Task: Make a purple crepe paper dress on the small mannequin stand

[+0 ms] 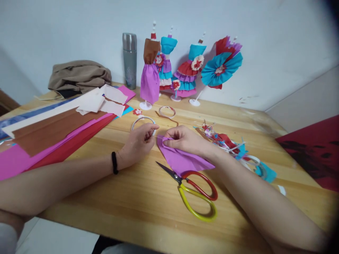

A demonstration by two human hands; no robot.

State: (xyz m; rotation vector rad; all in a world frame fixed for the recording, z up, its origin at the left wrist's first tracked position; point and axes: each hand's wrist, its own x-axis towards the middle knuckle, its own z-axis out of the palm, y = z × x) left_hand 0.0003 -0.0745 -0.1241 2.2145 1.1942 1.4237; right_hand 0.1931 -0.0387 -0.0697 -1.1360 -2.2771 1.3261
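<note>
My left hand (139, 141) is closed, its fingertips pinching something thin, perhaps a strip of tape, beside a white tape ring (143, 121). My right hand (185, 139) is closed on the folded edge of a purple crepe paper piece (182, 160) lying on the wooden table (127, 197). The two hands almost touch at the paper's near corner. Scissors (196, 190) with one red and one yellow handle lie shut just in front of the paper. A black band sits on my left wrist.
Long sheets of crepe paper (53, 134) in brown, pink, red and white lie at the left. Small mannequins in paper dresses (150, 77), a steel flask (129, 60) and a folded brown cloth (79, 76) stand along the wall. Paper scraps (230, 144) lie at the right.
</note>
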